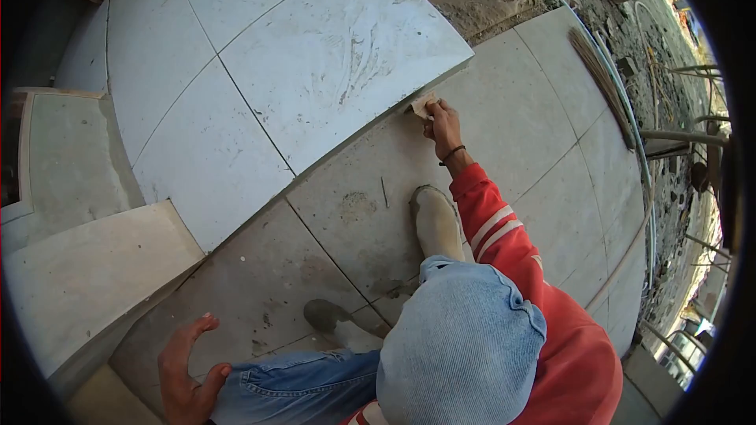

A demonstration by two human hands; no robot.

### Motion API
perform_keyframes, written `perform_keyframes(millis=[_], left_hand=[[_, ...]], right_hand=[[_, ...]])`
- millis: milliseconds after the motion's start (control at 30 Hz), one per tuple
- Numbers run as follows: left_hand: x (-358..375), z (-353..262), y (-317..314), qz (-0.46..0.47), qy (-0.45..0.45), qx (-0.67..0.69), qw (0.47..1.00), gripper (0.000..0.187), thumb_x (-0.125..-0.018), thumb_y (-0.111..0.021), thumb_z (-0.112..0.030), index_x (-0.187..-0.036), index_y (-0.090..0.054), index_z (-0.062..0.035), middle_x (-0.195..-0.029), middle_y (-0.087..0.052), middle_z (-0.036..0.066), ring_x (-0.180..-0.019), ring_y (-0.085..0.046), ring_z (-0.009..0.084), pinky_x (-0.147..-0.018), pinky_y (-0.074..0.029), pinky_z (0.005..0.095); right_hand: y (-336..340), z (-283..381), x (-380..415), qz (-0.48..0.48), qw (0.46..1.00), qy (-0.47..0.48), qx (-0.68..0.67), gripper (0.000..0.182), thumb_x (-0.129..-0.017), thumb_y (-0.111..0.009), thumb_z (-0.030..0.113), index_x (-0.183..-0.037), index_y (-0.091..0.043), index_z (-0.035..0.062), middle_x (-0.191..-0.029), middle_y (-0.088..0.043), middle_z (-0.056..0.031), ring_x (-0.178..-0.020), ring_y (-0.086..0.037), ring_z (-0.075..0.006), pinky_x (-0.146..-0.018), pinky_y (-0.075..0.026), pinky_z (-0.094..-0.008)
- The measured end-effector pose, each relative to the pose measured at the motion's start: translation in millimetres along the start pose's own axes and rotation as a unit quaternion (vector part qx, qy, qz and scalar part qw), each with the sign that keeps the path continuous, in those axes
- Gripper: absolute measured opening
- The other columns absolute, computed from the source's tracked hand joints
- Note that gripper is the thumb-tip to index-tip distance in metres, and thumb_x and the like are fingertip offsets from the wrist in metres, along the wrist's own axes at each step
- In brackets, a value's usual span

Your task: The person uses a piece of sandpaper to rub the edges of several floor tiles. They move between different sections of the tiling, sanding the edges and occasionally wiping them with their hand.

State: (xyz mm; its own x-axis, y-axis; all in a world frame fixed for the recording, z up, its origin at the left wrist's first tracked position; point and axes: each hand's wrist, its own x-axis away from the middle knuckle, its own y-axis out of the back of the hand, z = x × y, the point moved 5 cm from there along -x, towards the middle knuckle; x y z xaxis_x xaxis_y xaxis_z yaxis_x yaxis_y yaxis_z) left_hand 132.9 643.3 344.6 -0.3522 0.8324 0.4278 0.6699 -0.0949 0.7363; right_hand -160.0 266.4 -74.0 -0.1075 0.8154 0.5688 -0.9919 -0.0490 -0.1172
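Observation:
My right hand (443,122) reaches forward in a red sleeve with white stripes and grips a small pale pad or sponge (424,104). The pad presses against the riser edge of the raised tiled step (331,55). A dark band circles that wrist. My left hand (187,370) hovers low at the bottom left, fingers spread, holding nothing, beside my knee in blue jeans (299,382). My dusty shoe (435,220) rests on the lower tiled floor (535,134), and my other foot (331,319) is planted nearer to me.
A broom (602,79) lies on the lower tiles at the right, with a hose or pipe (642,165) curving along the tile edge. Rubble and rebar fill the ground beyond. Lower steps (87,267) sit at the left. A thin nail-like stick (384,191) lies on the floor.

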Motion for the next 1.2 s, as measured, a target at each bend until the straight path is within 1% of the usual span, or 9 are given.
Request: perform_keyframes(millis=[100, 233, 300, 400, 567, 667, 867, 1067, 1200], left_hand=[[10, 1, 11, 0.027, 0.039, -0.055, 0.997, 0.081, -0.089, -0.079, -0.035, -0.156, -0.047, -0.0023, -0.133, -0.069, 0.022, -0.126, -0.064, 0.0370, -0.109, -0.049, 0.0479], [-21, -13, -7, -0.096, 0.077, 0.016, 0.992, 0.068, -0.090, -0.077, -0.031, -0.144, -0.058, 0.0038, -0.124, -0.072, 0.019, -0.121, -0.067, 0.0312, -0.108, -0.049, 0.0440], [-59, -5, -13, -0.127, 0.063, 0.018, 0.990, 0.056, -0.088, -0.076, -0.014, -0.139, -0.062, 0.0029, -0.117, -0.072, 0.022, -0.116, -0.070, 0.0330, -0.105, -0.051, 0.0437], [-97, 15, -21, -0.079, 0.125, -0.061, 0.987, 0.056, -0.089, -0.073, -0.008, -0.143, -0.060, -0.0010, -0.116, -0.072, 0.020, -0.115, -0.068, 0.0303, -0.106, -0.050, 0.0437], [-116, 44, -19, -0.076, 0.128, -0.029, 0.988, 0.051, -0.094, -0.070, -0.007, -0.144, -0.060, -0.0028, -0.112, -0.072, 0.017, -0.108, -0.068, 0.0249, -0.102, -0.052, 0.0397], [-136, 54, -25, -0.067, 0.127, 0.004, 0.990, 0.048, -0.096, -0.069, -0.007, -0.143, -0.061, -0.0026, -0.109, -0.072, 0.015, -0.103, -0.069, 0.0216, -0.098, -0.053, 0.0375], [-145, 63, -29, -0.040, 0.130, -0.021, 0.991, 0.047, -0.097, -0.070, -0.010, -0.142, -0.061, -0.0025, -0.107, -0.073, 0.014, -0.097, -0.070, 0.0202, -0.092, -0.055, 0.0364], [-135, 75, -36, -0.030, 0.159, -0.015, 0.987, 0.048, -0.096, -0.070, -0.009, -0.143, -0.061, -0.0025, -0.104, -0.073, 0.013, -0.096, -0.070, 0.0198, -0.091, -0.056, 0.0363], [-148, 50, -44, -0.010, 0.151, -0.019, 0.988, 0.049, -0.095, -0.071, -0.009, -0.143, -0.061, -0.0036, -0.106, -0.073, 0.014, -0.097, -0.069, 0.0207, -0.092, -0.055, 0.0361]], right_hand=[[5, 3, -39, -0.039, 0.999, 0.026, 0.007, 0.016, -0.100, -0.054, 0.018, -0.094, -0.062, 0.0064, -0.078, -0.055, -0.0015, -0.054, -0.047, -0.0100, -0.047, -0.038, -0.0283], [-39, -40, -38, -0.165, 0.968, 0.154, 0.105, 0.026, -0.102, -0.052, 0.022, -0.096, -0.058, -0.0030, -0.081, -0.062, -0.0185, -0.070, -0.059, -0.0332, -0.068, -0.048, -0.0459], [-76, -55, 11, -0.085, 0.977, 0.139, 0.137, 0.029, -0.103, -0.051, 0.024, -0.097, -0.056, -0.0046, -0.084, -0.061, -0.0251, -0.079, -0.059, -0.0419, -0.078, -0.047, -0.0502], [-78, -57, 38, 0.071, 0.967, 0.154, 0.188, 0.029, -0.103, -0.052, 0.024, -0.096, -0.056, -0.0042, -0.083, -0.060, -0.0247, -0.077, -0.059, -0.0402, -0.075, -0.047, -0.0474], [-7, -20, -30, -0.084, 0.995, 0.058, 0.024, 0.031, -0.103, -0.050, 0.023, -0.090, -0.054, -0.0045, -0.081, -0.059, -0.0241, -0.075, -0.059, -0.0390, -0.072, -0.047, -0.0469], [-41, -26, -25, -0.121, 0.972, 0.163, 0.116, 0.033, -0.104, -0.049, 0.025, -0.094, -0.054, -0.0058, -0.085, -0.062, -0.0295, -0.080, -0.061, -0.0477, -0.077, -0.047, -0.0526], [-70, -37, 43, 0.111, 0.956, 0.161, 0.220, 0.034, -0.105, -0.049, 0.028, -0.102, -0.058, -0.0054, -0.092, -0.066, -0.0315, -0.084, -0.063, -0.0506, -0.078, -0.048, -0.0528], [1, 3, -55, -0.170, 0.962, 0.170, 0.128, 0.036, -0.102, -0.050, 0.027, -0.093, -0.055, -0.0066, -0.087, -0.064, -0.0286, -0.079, -0.061, -0.0451, -0.077, -0.048, -0.0519], [-77, -51, 21, 0.011, 0.967, 0.157, 0.201, 0.033, -0.102, -0.049, 0.027, -0.101, -0.056, -0.0060, -0.089, -0.062, -0.0331, -0.087, -0.060, -0.0551, -0.079, -0.047, -0.0559]])
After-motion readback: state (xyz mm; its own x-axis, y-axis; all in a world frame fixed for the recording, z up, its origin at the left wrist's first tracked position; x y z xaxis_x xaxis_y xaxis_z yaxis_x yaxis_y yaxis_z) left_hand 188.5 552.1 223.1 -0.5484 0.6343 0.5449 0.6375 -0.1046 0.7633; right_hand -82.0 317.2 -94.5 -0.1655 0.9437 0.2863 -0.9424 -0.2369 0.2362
